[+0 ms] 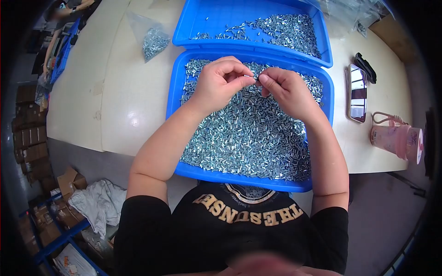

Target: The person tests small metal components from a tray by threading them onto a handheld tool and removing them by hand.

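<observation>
Over the near blue tray (171, 99), my left hand (220, 83) pinches a tiny shiny metal pin (248, 76) between thumb and fingertips. My right hand (286, 89) meets it from the other side, thumb pressed on the forefinger; whether it grips the same pin or another small piece is hidden. Beneath both hands, the tray is filled with loose short silvery metal pins (244, 138). Behind it stands a second blue tray (216, 14), with similar pins (292, 30) gathered mostly at its right side.
A clear bag of pins (155, 43) lies at the left of the table (124, 92). To the right are a phone (357, 94), a black case (366, 68) and a pink cup (396, 140). Another person (57, 27) is at the far left. Boxes (69, 181) sit below.
</observation>
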`<state>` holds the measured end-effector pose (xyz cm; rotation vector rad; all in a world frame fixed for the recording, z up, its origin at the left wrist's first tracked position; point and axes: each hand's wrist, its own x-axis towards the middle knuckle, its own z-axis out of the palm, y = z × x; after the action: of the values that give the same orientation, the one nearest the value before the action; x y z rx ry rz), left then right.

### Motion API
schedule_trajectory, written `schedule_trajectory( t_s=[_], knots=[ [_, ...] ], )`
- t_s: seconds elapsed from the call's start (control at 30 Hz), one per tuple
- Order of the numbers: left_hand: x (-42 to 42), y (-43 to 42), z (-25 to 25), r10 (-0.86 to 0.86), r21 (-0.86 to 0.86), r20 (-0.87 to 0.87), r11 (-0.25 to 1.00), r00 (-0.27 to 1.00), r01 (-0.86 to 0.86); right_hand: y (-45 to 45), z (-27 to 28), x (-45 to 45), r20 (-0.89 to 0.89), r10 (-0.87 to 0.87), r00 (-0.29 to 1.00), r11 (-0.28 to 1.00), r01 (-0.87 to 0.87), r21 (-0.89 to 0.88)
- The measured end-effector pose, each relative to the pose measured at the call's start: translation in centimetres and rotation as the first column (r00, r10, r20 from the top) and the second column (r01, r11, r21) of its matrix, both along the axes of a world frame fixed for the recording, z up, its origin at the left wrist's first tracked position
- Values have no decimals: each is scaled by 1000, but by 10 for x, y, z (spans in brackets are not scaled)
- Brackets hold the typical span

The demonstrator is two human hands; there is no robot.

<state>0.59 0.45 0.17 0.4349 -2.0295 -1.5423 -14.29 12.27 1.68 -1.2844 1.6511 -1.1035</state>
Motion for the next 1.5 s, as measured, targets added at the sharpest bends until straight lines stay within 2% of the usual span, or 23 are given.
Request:
schedule_trajectory(
  t_s=[0.07,0.13,0.23,0.27,0.33,0.47,0.53,0.57,0.63,0.67,0.73,0.87,0.93,0.97,1.03,1.07,1.13,1.23,1.33,1.37,1.43,1.47,1.5],
  knots=[
    [1,0,1,6,-13,9,1000,1000,-6,-1,0,2,-33,28,999,999,-26,43],
    [0,1,1,11,-25,15,1000,1000,-11,-1,-4,6,110,-50,993,992,62,-111],
    [-1,0,-1,25,8,-11,1000,1000,-25,-1,-7,5,72,-78,994,982,89,-168],
    [-1,-1,-1,26,2,-6,1000,1000,-26,-1,-5,4,73,-79,994,982,90,-168],
    [-1,0,-1,25,-5,-2,1000,1000,-25,0,5,1,7,-32,999,996,31,81],
    [-1,1,0,30,-32,15,999,999,-29,-1,-6,5,86,-61,994,996,66,-58],
    [-1,1,-1,24,-35,14,999,1000,-24,-1,-8,5,4,-76,997,987,76,-142],
    [-1,1,-1,21,-43,12,999,1000,-20,-1,-7,4,4,-76,997,987,76,-143],
    [-2,1,-1,17,-51,11,999,1000,-16,-1,-2,2,-48,2,999,1000,-1,16],
    [-1,1,-1,22,-70,21,997,1000,-20,-1,0,3,-47,1,999,1000,0,15],
    [-1,1,-1,26,-87,31,996,999,-23,0,3,7,-140,-91,986,992,79,-94],
    [-2,1,-2,47,-88,19,995,999,-45,1,-1,4,-106,-94,990,986,78,-146],
    [-3,1,-2,48,-81,-1,996,999,-48,1,6,4,-111,-47,993,999,45,-17],
    [-2,1,-1,45,-88,5,995,999,-44,1,6,4,-112,-48,993,999,46,-18],
    [-2,1,0,42,-93,11,995,999,-41,0,4,5,-30,-50,998,997,52,57],
    [-2,1,0,43,-91,18,995,999,-41,0,2,6,-31,-49,998,997,50,57],
    [-1,2,0,45,-90,24,995,999,-43,-1,-3,9,-89,-111,990,983,96,-156],
    [-2,3,2,30,-115,41,993,999,-25,1,3,6,-183,-63,981,995,48,-88],
    [-2,2,0,36,-80,27,996,999,-34,0,4,4,-186,-30,982,1000,29,-6],
    [-1,2,0,39,-99,38,994,999,-35,0,3,5,-186,-30,982,1000,29,-6],
    [-1,2,2,43,-117,49,992,998,-37,0,1,6,-70,-71,995,991,62,-115],
    [0,3,3,23,-124,62,992,998,-16,1,3,6,-70,-70,995,991,61,-115],
    [1,3,4,4,-130,75,992,997,6,2,5,5,-148,-47,988,997,36,-73]
  ],
)
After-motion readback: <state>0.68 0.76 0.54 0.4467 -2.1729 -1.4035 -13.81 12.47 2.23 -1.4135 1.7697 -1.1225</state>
